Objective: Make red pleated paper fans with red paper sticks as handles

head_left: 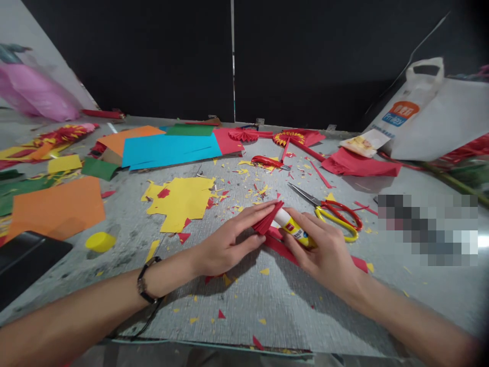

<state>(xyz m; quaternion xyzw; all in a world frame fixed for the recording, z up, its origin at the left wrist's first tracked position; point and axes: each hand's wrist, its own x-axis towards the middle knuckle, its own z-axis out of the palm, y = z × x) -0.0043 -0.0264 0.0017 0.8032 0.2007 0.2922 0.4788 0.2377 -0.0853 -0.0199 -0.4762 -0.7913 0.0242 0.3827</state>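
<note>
Two tall black panels (145,61) stand behind your table (244,306), meeting in one thin vertical gap. The table's grey top looks finely streaked, with dark stains towards the left. One white plastic bag (431,117) sits by the far right corner, one pink bottle (38,94) by the far left. You have one blue sheet (171,150) near the far edge, two flat orange sheets (57,206) on the left, and one ragged yellow sheet (187,199) left of centre. Your two hands meet nearer the near edge: your left hand (225,244) pinches one tightly pleated red paper (269,219) between thumb and fingers; your right hand (324,244) grips one yellow glue stick (294,229), its white end at the pleats. Two metal-bladed scissors (321,206) lie beyond, the nearer pair yellow-and-red handled. Two round pleated rosettes (289,138) lie by the far edge. One squat yellow cylinder (100,242) rests left; many small paper scraps (263,271), too many to count, dot the surface.
</note>
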